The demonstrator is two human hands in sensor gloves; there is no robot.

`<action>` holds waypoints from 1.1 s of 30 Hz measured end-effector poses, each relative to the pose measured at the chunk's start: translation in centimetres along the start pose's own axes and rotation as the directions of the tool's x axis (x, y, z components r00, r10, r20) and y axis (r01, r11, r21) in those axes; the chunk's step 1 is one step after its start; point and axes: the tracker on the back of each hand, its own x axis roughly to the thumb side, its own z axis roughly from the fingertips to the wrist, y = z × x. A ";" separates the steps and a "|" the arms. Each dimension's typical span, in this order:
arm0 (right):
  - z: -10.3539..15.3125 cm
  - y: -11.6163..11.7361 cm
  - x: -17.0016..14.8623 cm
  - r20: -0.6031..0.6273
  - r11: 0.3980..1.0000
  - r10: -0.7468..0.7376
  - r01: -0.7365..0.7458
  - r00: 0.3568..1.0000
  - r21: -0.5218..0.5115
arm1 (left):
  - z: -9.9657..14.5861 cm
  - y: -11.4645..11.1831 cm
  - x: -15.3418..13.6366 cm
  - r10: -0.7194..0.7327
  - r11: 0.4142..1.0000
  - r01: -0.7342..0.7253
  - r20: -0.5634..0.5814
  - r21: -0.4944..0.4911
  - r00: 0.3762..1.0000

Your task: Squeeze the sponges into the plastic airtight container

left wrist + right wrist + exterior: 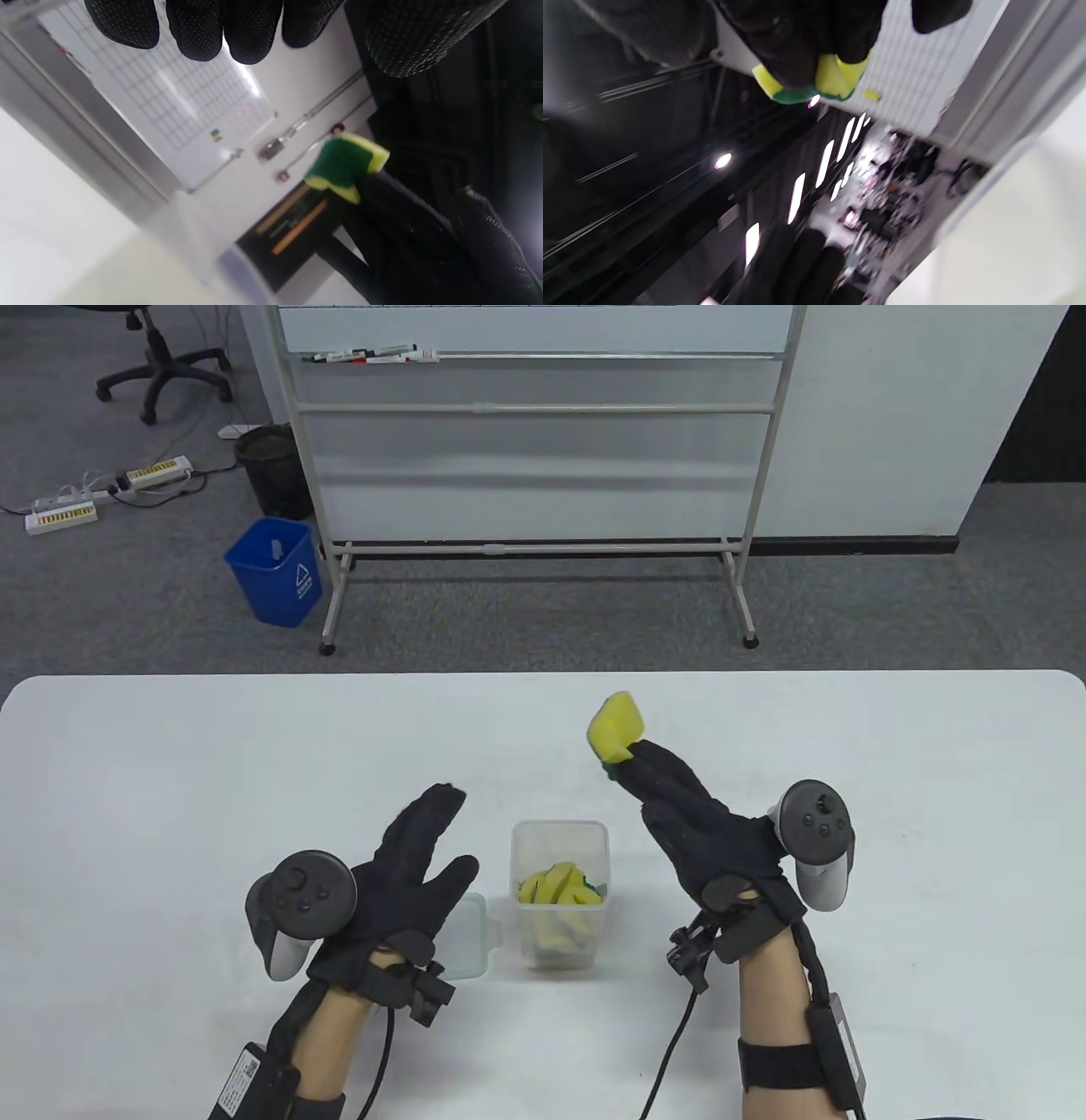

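Note:
A clear plastic container point(560, 848) stands open on the white table point(170, 780) between my hands, with several yellow and green sponges point(557, 892) squeezed inside. My right hand point(670, 789) is raised to the right of and beyond the container and pinches a yellow sponge with a green backing point(617, 727) at its fingertips; this sponge also shows in the left wrist view point(344, 165) and the right wrist view point(831, 82). My left hand point(424, 848) is raised to the left of the container with fingers spread and holds nothing. The container's clear lid point(467, 937) lies partly hidden under it.
A whiteboard on a metal stand point(534, 475) stands beyond the table's far edge. A blue bin point(276, 570) and a black bin point(271, 466) sit on the floor at the left.

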 end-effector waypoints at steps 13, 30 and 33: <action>-0.5 5.3 1.8 0.011 0.962 -0.208 0.203 0.978 0.182 | -2.7 -1.5 0.1 0.367 0.929 -0.367 -0.011 -0.048 0.930; 0.1 6.2 4.0 0.017 0.845 0.534 -0.534 0.845 -0.016 | -2.6 -2.1 3.8 -0.415 0.894 0.431 0.137 -0.120 0.900; -0.3 6.9 3.7 -0.014 0.794 0.607 -0.606 0.794 0.059 | -2.5 -2.6 4.1 -0.433 0.881 0.455 0.164 -0.130 0.886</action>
